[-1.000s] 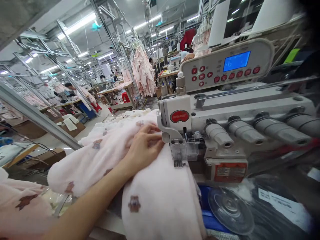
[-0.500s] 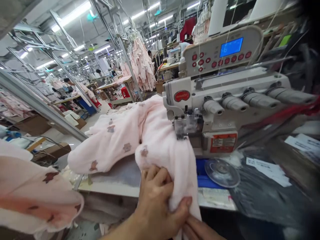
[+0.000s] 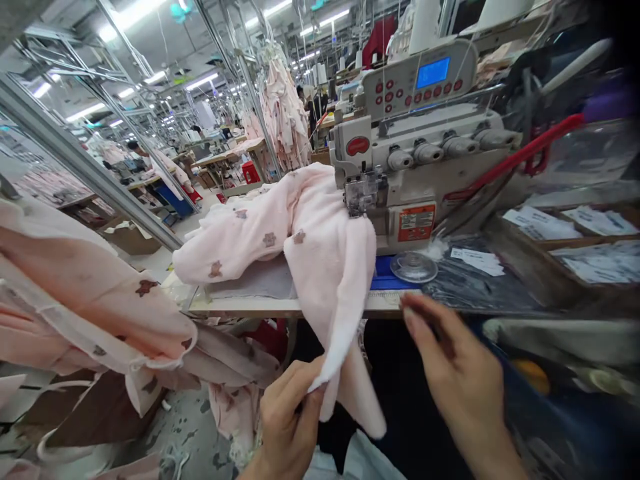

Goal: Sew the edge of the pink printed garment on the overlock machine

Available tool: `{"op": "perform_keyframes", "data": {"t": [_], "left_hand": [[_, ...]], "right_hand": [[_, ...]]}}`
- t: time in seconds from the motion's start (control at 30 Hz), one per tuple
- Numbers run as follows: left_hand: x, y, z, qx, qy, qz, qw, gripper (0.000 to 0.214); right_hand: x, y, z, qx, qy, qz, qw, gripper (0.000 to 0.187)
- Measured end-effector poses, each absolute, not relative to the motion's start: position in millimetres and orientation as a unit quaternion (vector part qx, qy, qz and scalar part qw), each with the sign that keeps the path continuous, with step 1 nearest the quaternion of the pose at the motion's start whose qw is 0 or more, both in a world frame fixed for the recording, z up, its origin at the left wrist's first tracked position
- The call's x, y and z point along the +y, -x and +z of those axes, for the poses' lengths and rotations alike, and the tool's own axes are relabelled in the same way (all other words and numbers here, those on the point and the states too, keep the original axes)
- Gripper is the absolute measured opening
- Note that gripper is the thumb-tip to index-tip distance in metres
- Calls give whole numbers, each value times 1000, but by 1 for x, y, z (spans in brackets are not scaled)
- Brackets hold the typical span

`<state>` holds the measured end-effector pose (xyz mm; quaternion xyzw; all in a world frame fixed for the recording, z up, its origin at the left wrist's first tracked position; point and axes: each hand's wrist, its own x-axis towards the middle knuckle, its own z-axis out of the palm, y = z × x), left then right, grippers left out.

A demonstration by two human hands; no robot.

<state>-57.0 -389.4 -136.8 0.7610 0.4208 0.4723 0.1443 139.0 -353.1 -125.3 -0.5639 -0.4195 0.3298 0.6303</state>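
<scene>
Garment [image 3: 320, 247] mid-frame: seemingly caught under sewing machine [image 3: 400, 153] foot, so spills over table [image 3: 240, 305] edge. Hangs toward lower centre, pinched at its hem by left hand [image 3: 287, 417] fingertips. Right hand [image 3: 450, 380], lower right: fingers loose, grasping nothing, apart from cloth.

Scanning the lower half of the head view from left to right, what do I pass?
Heap of pink garments → left hand, pinching the hem of the pink fleece garment → right hand → paper labels.
</scene>
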Motion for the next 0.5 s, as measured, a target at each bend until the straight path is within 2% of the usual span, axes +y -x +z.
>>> {"op": "perform_keyframes", "data": {"t": [0.03,0.1,0.2,0.33,0.4,0.5], "left_hand": [[-392,57,-135,423,-757,477,143,31],[-398,59,-132,428,-751,485,132,28],[-405,61,-129,410,-749,515,76,20],[-405,42,-126,349,-725,594,-4,2],[-401,26,-122,311,-722,618,20,11],[-399,14,-108,269,-730,624,70,6]], "right_hand": [[-333,-142,-120,-419,538,331,652,32],[-299,-145,-111,-430,466,410,656,44],[-287,-145,-107,-406,424,565,580,36],[-321,-155,-115,-388,407,659,500,33],[-332,-164,-115,-390,395,686,470,33],[-333,-172,-105,-398,383,705,445,32]]}}
